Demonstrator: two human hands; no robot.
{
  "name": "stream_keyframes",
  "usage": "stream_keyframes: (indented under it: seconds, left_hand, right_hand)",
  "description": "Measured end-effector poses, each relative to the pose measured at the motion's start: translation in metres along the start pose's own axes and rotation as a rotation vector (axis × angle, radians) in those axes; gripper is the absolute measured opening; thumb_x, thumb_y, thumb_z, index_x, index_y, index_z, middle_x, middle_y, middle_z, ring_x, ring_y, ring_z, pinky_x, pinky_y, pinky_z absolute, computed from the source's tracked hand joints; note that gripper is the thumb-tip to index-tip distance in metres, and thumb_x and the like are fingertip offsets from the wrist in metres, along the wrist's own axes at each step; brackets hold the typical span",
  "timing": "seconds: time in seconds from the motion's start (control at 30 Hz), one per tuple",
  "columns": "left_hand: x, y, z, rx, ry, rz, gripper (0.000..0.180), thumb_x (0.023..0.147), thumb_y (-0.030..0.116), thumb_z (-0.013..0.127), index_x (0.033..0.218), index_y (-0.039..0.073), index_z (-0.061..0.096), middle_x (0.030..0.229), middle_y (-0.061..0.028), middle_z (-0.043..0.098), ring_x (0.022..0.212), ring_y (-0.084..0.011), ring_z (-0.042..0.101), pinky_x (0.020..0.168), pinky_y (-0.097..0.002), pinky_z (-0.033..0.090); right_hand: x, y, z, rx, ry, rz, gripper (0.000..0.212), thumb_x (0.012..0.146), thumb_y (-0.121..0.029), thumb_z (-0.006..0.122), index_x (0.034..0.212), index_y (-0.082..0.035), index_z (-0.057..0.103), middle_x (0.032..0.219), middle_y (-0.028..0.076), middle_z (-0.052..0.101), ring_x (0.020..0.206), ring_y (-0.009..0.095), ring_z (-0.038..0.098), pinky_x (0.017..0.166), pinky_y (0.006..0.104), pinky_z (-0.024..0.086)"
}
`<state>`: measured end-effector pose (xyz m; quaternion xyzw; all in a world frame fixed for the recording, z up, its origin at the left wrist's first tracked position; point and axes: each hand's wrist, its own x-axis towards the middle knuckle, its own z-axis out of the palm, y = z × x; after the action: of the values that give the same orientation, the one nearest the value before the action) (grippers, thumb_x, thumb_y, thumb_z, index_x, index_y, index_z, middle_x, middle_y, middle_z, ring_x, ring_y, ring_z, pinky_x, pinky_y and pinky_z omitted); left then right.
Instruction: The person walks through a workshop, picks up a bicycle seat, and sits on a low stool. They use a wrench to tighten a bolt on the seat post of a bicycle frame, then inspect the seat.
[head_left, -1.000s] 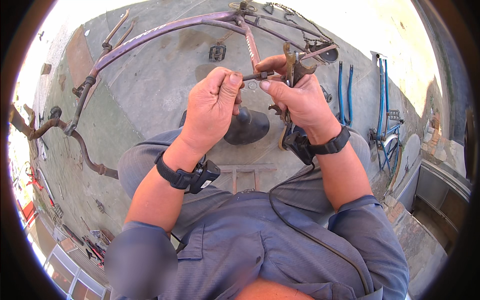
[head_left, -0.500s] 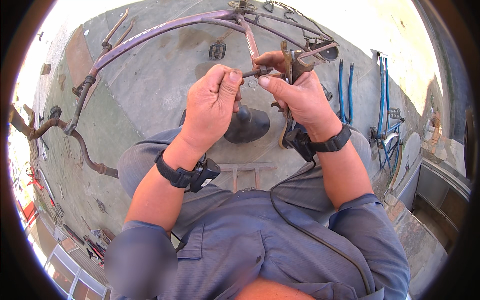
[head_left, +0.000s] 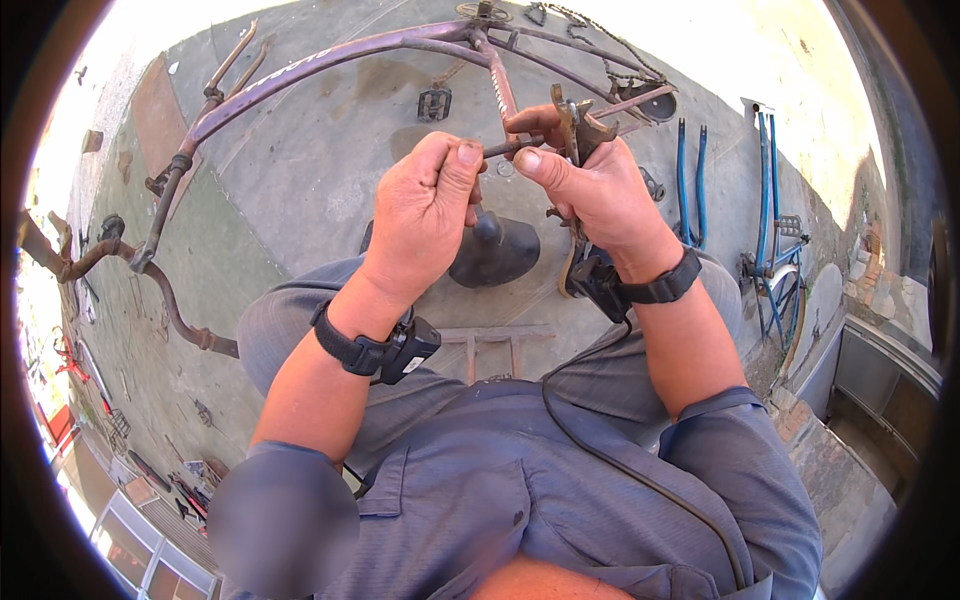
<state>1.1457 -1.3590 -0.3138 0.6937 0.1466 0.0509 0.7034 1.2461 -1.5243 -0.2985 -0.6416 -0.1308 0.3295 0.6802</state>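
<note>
My left hand (head_left: 425,205) is closed in a pinch round one end of a short dark metal rod (head_left: 508,148), which looks like a bolt. The thumb and forefinger of my right hand (head_left: 605,200) close on the rod's other, thicker end. Held in the same right hand is a bunch of worn metal tools with forked ends, which look like open-ended spanners (head_left: 572,128). Their lower parts run down past the palm toward the wrist. Just beyond the hands stands the seat tube of a purple bicycle frame (head_left: 300,66). Fingers hide both ends of the rod.
Below the hands lies a black bicycle saddle (head_left: 497,250), and a pedal (head_left: 434,104) sits beyond them. A rusty handlebar (head_left: 170,290) is at left. Blue frame parts (head_left: 768,190) lie right, a chain (head_left: 580,20) at the far side. A cable (head_left: 610,450) crosses my shirt.
My right fingers have shifted slightly over the rod's thicker end, covering more of it. The spanners have tilted a little to the left. My left hand has barely moved.
</note>
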Motion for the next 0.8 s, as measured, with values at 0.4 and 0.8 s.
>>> stream_keyframes:
  seconds: [0.4, 0.8]
  left_hand:
    - [0.0013, 0.0052, -0.0022, -0.147, 0.002, -0.149, 0.032, 0.106, 0.032, 0.054, 0.097, 0.002, 0.061, 0.076, -0.0015, 0.058, 0.063, -0.0068, 0.054, 0.055, -0.0216, 0.044]
    - [0.0021, 0.0007, -0.0004, -0.096, 0.025, 0.102, 0.023, 0.095, 0.003, 0.066, 0.115, 0.0, 0.056, 0.098, -0.003, 0.062, 0.079, -0.0065, 0.06, 0.068, -0.0218, 0.05]
  right_hand:
    - [-0.0008, 0.0002, -0.0007, -0.04, 0.0, -0.018, 0.022, 0.091, -0.016, 0.076, 0.109, -0.005, 0.071, 0.09, -0.002, 0.067, 0.066, 0.002, 0.05, 0.053, 0.02, 0.037]
    - [-0.0032, -0.0038, -0.0029, -0.052, 0.045, 0.015, 0.023, 0.091, -0.017, 0.075, 0.112, -0.007, 0.071, 0.084, -0.005, 0.062, 0.063, 0.001, 0.047, 0.053, 0.0199, 0.037]
